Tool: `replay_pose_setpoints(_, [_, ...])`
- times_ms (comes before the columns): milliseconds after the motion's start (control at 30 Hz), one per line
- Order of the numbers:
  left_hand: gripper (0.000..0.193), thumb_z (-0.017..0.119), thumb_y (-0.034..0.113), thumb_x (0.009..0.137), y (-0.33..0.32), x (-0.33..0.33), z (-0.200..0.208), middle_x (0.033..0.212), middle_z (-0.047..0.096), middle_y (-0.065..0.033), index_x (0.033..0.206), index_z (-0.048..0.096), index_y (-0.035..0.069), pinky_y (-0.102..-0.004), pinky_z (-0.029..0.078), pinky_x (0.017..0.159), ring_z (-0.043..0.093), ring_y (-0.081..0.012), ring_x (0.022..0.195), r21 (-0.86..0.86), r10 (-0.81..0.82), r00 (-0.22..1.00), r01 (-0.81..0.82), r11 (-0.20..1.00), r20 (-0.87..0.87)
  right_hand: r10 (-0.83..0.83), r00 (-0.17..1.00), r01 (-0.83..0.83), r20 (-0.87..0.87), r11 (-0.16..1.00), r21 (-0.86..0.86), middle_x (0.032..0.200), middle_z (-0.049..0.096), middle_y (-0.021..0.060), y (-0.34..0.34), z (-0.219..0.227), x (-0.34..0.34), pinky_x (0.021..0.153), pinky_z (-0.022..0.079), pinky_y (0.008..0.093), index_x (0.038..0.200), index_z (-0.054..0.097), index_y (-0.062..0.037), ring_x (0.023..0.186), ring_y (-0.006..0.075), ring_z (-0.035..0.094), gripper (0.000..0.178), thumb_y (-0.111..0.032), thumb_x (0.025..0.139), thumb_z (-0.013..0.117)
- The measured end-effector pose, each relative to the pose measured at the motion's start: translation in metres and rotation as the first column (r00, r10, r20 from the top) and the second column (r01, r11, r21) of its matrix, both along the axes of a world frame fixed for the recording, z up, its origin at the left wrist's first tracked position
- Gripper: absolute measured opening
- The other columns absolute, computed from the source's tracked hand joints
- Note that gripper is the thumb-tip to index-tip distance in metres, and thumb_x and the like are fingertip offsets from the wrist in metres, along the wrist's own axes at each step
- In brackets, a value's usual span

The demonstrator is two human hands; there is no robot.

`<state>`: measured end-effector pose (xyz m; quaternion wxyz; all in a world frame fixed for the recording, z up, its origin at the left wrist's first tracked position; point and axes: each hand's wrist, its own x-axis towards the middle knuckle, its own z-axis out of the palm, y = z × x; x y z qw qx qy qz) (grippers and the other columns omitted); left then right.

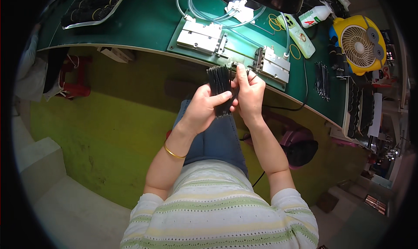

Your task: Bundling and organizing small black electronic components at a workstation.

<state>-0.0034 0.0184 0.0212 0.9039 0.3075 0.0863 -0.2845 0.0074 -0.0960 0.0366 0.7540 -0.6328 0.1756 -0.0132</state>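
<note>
In my left hand [202,107] is a bundle of thin, dark strips [220,86], its thumb pressed across them. The bundle stands roughly upright in front of the bench edge. My right hand [251,92] is closed close beside it, thumb on top and pointing away from me. What its fingers pinch is mostly hidden; a short dark end shows near the fingertips. Just beyond both hands is a metal fixture with two silver blocks, the left block [199,36] and the right block [274,66], on a green plate.
Clear hoses [230,26] run to the fixture. On the right are a green phone [300,38], a white bottle [315,16], a yellow fan [358,43] and a loose pile of dark strips [322,80]. A filled black tray [93,10] lies far left. Below stands a red stool [77,77].
</note>
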Motion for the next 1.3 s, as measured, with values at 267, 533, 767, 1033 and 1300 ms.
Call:
replay_pose_setpoints(267, [0.013, 0.056, 0.002, 0.08, 0.002, -0.003, -0.002, 0.08, 0.059, -0.0068, 0.092, 0.056, -0.002, -0.0255, 0.048, 0.061, 0.057, -0.0133, 0.066, 0.069, 0.038, 0.995, -0.045, 0.997, 0.096, 0.069, 0.993, -0.061, 0.098, 0.995, -0.08, 0.052, 0.048, -0.0015, 0.001, 0.004, -0.005, 0.032, 0.03, 0.0178, 0.072, 0.059, -0.0011, 0.037, 0.0035, 0.041, 0.02, -0.016, 0.085, 0.053])
replay_pose_setpoints(533, [0.013, 0.058, 0.002, 0.079, -0.01, -0.005, -0.021, 0.08, 0.06, -0.0057, 0.092, 0.057, 0.0, -0.0254, 0.048, 0.06, 0.057, -0.0128, 0.065, 0.014, 0.111, 0.993, -0.111, 0.994, 0.039, 0.008, 0.997, 0.003, 0.079, 0.989, -0.146, 0.052, 0.047, -0.0027, 0.001, -0.003, 0.0, 0.034, 0.028, 0.0168, 0.076, 0.061, -0.0005, 0.039, 0.0022, 0.037, 0.019, -0.015, 0.085, 0.054])
replay_pose_setpoints(767, [0.013, 0.059, 0.003, 0.079, -0.012, -0.001, -0.022, 0.081, 0.06, -0.0052, 0.092, 0.058, 0.001, -0.0256, 0.048, 0.061, 0.057, -0.0124, 0.065, -0.003, 0.106, 0.994, -0.106, 0.994, 0.038, -0.02, 0.998, 0.024, 0.066, 0.998, -0.062, 0.051, 0.045, -0.003, -0.001, -0.007, 0.004, 0.034, 0.026, 0.0174, 0.072, 0.06, -0.0003, 0.039, 0.002, 0.036, 0.02, -0.016, 0.084, 0.054])
replay_pose_setpoints(1033, [0.013, 0.058, 0.003, 0.079, -0.014, 0.001, -0.016, 0.082, 0.06, -0.0052, 0.092, 0.058, 0.0, -0.0252, 0.048, 0.061, 0.057, -0.0123, 0.067, 0.03, 0.122, 0.992, -0.123, 0.992, 0.038, -0.032, 0.998, 0.033, 0.047, 0.999, -0.029, 0.05, 0.045, -0.0026, -0.001, -0.006, 0.006, 0.036, 0.027, 0.0186, 0.069, 0.058, -0.0008, 0.04, 0.0024, 0.036, 0.021, -0.015, 0.084, 0.056])
replay_pose_setpoints(1300, [0.011, 0.058, 0.002, 0.079, -0.012, -0.002, -0.011, 0.081, 0.059, -0.0041, 0.091, 0.058, 0.001, -0.0243, 0.047, 0.06, 0.057, -0.0112, 0.069, 0.086, 0.151, 0.987, -0.155, 0.984, 0.054, 0.031, 0.991, -0.017, 0.127, 0.994, -0.104, 0.052, 0.047, -0.0032, 0.001, -0.001, 0.001, 0.04, 0.028, 0.0177, 0.069, 0.06, -0.0004, 0.044, 0.0017, 0.037, 0.019, -0.013, 0.083, 0.057])
